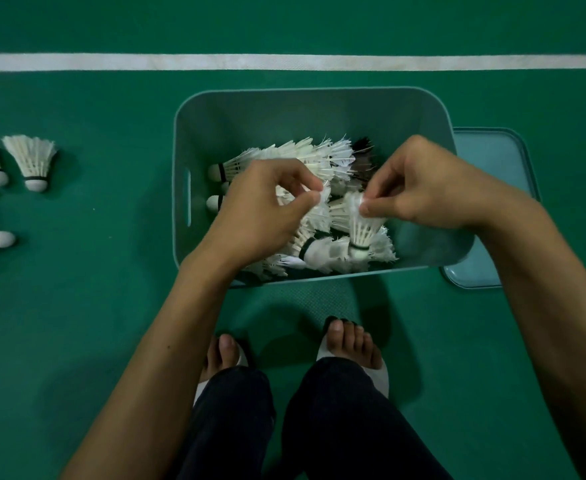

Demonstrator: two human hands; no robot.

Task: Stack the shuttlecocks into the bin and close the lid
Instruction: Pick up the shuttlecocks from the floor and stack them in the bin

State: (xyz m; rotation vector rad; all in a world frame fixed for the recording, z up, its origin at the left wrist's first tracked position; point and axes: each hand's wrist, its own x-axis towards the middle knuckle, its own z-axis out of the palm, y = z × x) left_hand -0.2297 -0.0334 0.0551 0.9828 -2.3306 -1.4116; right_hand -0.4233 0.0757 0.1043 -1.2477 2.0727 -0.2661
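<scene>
The ground was covered by a green court floor [77, 323], which was crossed at the far side by a straight white line [284, 62].

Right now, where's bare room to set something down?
Bare floor lies between the loose shuttlecocks and the bin, and between bin and white line. The bin is crowded under the left hand and right hand; the lid lies right of it.

A: Surface?
B: Green court floor [77, 323]; a white line [284, 62] crosses its far part from edge to edge.
A: Near edge?
B: Bare-toed feet [348, 342] in white sandals [376, 372], below dark trousers [336, 427].
</scene>
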